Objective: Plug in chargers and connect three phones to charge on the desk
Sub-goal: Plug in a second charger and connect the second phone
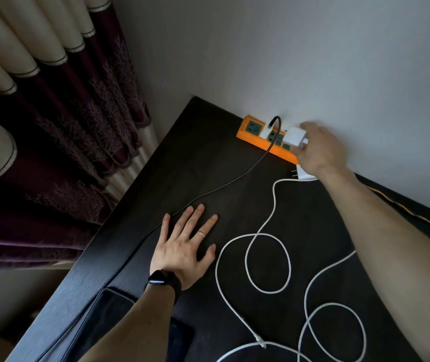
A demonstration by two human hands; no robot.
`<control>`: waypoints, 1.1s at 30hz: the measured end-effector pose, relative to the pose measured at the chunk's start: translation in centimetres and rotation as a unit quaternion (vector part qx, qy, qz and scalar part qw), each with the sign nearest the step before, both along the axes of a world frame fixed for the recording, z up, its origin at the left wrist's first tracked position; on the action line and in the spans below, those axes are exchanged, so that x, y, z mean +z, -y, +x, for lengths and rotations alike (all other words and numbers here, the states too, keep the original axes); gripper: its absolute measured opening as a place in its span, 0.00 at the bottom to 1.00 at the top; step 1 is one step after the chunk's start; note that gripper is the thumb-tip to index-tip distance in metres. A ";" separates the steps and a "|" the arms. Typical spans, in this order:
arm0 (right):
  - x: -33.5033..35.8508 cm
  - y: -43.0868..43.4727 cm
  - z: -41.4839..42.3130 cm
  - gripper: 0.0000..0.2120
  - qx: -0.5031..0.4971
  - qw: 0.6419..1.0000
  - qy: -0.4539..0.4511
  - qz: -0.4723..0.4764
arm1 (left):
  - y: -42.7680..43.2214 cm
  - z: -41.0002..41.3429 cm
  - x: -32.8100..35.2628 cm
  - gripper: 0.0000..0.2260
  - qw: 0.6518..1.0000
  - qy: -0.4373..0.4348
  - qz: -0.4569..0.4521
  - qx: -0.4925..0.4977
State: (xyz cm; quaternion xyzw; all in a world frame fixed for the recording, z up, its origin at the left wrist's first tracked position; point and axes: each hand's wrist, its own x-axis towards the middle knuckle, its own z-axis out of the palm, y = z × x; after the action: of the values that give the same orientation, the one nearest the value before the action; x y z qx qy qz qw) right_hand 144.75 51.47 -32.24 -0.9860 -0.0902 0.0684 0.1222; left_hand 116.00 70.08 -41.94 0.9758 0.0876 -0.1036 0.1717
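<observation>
Gripping a white charger [296,137] between thumb and curled fingers, the right hand [318,150] held it against the orange power strip [258,142] at the desk's [208,158] far edge; seating of prongs unclear. A second charger [264,132] with a black cable [208,194] stood plugged in alongside. The left hand [185,246] lay flat mid-desk, fingers spread, holding nothing. A white cable [266,257] looped rightward. Two dark phones [114,304] lay at the near left edge.

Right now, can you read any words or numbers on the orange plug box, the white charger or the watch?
No text can be read anywhere in this view.
On the orange power strip: no letters or numbers show.
On the white charger held by the right hand: plain, no print shows.
On the watch: dark screen, only a glint.
</observation>
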 end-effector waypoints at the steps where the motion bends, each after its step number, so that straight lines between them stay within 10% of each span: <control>1: 0.2 -0.1 0.3 0.26 -0.009 1.000 0.009 0.002 | 0.0 0.0 0.0 0.29 1.000 -0.001 0.001 0.001; 33: 2.3 -2.8 2.1 0.27 0.067 0.991 -0.003 -0.112 | -0.2 0.0 -0.4 0.29 1.000 0.007 -0.008 0.007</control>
State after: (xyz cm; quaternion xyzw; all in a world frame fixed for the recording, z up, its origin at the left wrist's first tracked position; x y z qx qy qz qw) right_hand 146.86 54.27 -29.93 -0.9851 -0.1470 0.0892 0.0061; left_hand 115.97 70.27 -42.36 0.9743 0.0928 -0.0965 0.1809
